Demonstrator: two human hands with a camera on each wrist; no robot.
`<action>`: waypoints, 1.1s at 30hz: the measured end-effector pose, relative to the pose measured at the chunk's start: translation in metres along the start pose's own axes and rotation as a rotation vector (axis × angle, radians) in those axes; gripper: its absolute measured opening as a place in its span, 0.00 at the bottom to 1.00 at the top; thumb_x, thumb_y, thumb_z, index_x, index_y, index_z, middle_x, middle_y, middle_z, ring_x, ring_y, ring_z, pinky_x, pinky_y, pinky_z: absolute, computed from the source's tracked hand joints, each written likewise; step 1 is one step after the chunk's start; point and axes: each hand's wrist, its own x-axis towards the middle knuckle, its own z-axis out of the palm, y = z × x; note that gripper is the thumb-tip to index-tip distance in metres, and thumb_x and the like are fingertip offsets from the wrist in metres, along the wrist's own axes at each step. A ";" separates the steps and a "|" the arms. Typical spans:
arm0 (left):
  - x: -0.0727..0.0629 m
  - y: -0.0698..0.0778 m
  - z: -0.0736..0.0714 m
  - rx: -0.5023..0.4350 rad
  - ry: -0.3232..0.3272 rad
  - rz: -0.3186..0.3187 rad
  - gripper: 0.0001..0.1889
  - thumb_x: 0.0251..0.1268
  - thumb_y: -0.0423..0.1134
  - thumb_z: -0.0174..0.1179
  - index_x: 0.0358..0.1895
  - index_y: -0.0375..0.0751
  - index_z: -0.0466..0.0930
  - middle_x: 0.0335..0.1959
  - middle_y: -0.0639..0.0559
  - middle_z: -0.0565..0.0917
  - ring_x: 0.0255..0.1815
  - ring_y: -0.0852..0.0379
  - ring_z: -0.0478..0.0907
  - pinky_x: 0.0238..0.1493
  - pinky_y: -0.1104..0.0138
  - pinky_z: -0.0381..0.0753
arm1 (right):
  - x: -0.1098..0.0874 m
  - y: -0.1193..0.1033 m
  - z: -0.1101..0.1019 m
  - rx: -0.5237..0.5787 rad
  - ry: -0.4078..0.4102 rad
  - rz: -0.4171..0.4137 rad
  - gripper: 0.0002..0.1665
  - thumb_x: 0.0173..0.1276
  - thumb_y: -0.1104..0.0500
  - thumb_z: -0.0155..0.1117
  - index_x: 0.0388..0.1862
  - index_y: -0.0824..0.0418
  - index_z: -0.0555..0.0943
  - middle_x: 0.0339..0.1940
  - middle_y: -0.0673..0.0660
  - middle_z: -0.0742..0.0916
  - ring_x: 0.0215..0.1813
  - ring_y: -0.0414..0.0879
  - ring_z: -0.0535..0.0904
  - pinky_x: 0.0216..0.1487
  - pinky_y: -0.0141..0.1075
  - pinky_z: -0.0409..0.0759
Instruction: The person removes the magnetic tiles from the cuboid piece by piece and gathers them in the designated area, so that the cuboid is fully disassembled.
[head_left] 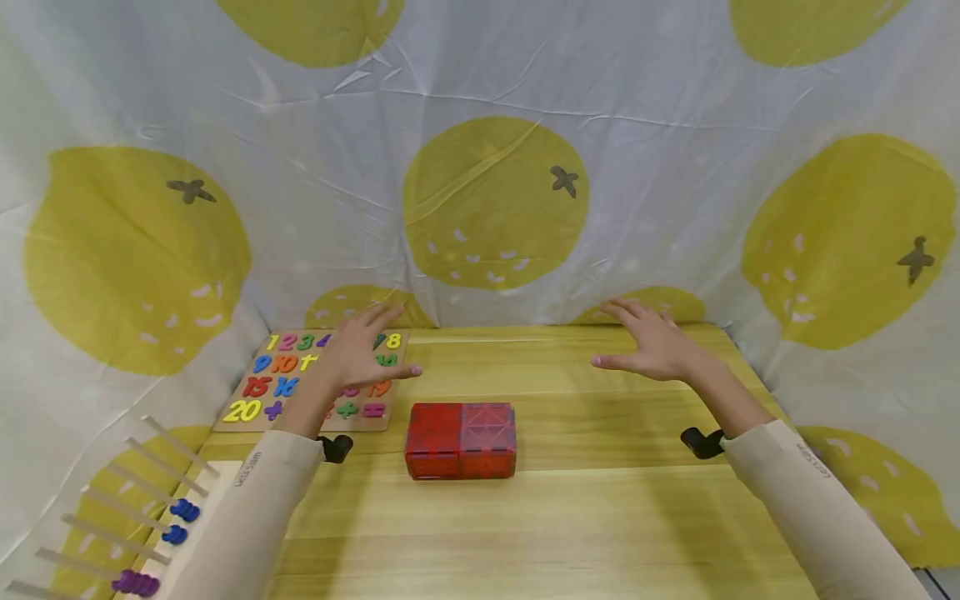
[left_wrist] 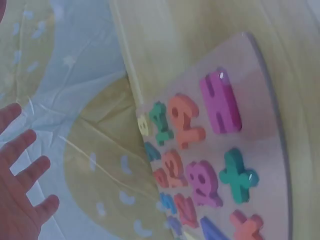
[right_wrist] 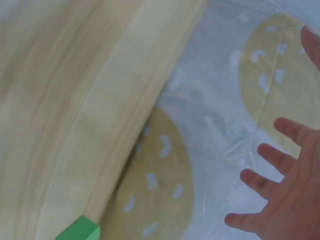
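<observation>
Both hands hover over the table with fingers spread, holding nothing. My left hand [head_left: 358, 350] is above the number puzzle board [head_left: 315, 421], hiding part of its coloured digits; in the left wrist view its fingers show at the left edge, apart from the board. On the right, my right hand [head_left: 652, 346] is raised over the far part of the wooden table, its thumb pointing left. Between the two hands, nearer to me, lies a red translucent box-shaped block of tiles [head_left: 461, 442], one half of its top paler. Neither hand touches it.
At the lower left stands a counting rack [head_left: 217, 475] with upright wooden pegs and blue and purple beads. A lemon-print curtain [head_left: 495, 83] hangs behind the wooden table [head_left: 570, 533] and at its sides. A green block corner [right_wrist: 79, 230] shows in the right wrist view.
</observation>
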 end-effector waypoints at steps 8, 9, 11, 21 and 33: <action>-0.019 0.010 0.012 -0.167 0.034 -0.001 0.55 0.53 0.76 0.65 0.83 0.62 0.53 0.85 0.46 0.54 0.83 0.32 0.52 0.70 0.26 0.62 | -0.009 -0.014 0.014 0.114 0.026 -0.023 0.55 0.69 0.27 0.61 0.84 0.51 0.56 0.84 0.64 0.60 0.81 0.70 0.57 0.71 0.75 0.62; -0.021 0.011 0.013 -0.189 0.042 0.001 0.55 0.53 0.74 0.66 0.83 0.63 0.53 0.85 0.46 0.54 0.83 0.32 0.52 0.69 0.25 0.62 | -0.010 -0.016 0.017 0.128 0.027 -0.023 0.54 0.69 0.27 0.61 0.84 0.50 0.56 0.84 0.64 0.60 0.81 0.70 0.56 0.71 0.75 0.63; -0.027 0.013 0.015 -0.233 0.058 0.003 0.53 0.54 0.72 0.68 0.82 0.66 0.53 0.85 0.47 0.54 0.82 0.32 0.53 0.68 0.24 0.63 | -0.012 -0.019 0.022 0.154 0.032 -0.021 0.54 0.69 0.27 0.60 0.84 0.49 0.56 0.84 0.63 0.59 0.82 0.69 0.56 0.70 0.74 0.64; -0.057 0.026 0.037 -0.414 0.086 0.056 0.49 0.57 0.63 0.71 0.82 0.64 0.57 0.84 0.48 0.58 0.82 0.32 0.55 0.67 0.23 0.62 | -0.021 -0.042 0.040 0.269 0.076 -0.070 0.50 0.70 0.31 0.63 0.82 0.50 0.60 0.81 0.57 0.67 0.80 0.63 0.63 0.73 0.69 0.65; -0.080 0.030 0.064 -0.546 0.005 0.158 0.51 0.52 0.59 0.76 0.80 0.60 0.60 0.81 0.50 0.63 0.79 0.35 0.62 0.69 0.27 0.66 | -0.023 -0.071 0.078 0.387 0.075 -0.137 0.44 0.70 0.33 0.65 0.79 0.45 0.65 0.78 0.50 0.71 0.75 0.56 0.70 0.71 0.62 0.72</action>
